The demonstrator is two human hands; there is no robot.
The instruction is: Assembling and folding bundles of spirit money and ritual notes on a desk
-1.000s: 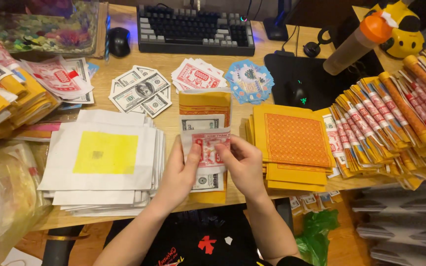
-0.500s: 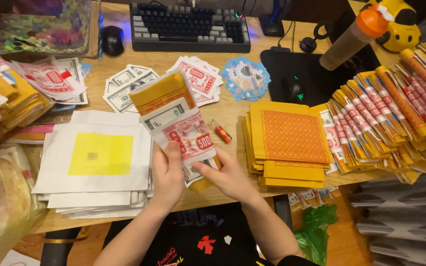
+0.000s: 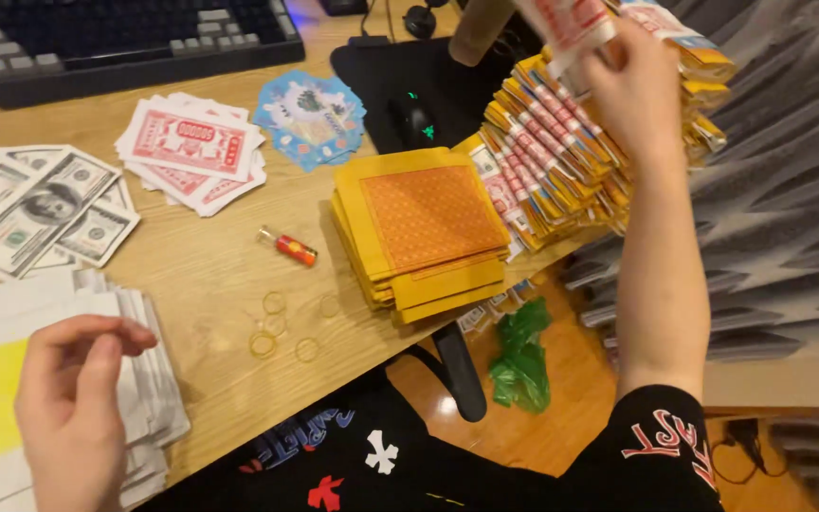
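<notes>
Pinching red-printed paper bundle (image 3: 571, 21) in right-hand fingers (image 3: 618, 57), above banded stacks (image 3: 561, 142)

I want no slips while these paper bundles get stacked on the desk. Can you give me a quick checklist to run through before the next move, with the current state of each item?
1. Right hand has a firm hold on the folded bundle: cannot tell, the bundle runs off the top edge.
2. Left hand free: ok, it rests on the white and yellow paper stack holding nothing.
3. Row of banded bundles stable: not ok, it leans near the desk edge.
4. Rubber bands within reach: ok, loose on the desk beside the left hand.
5. Orange paper stack squared: ok, though one corner overhangs the edge.
</notes>
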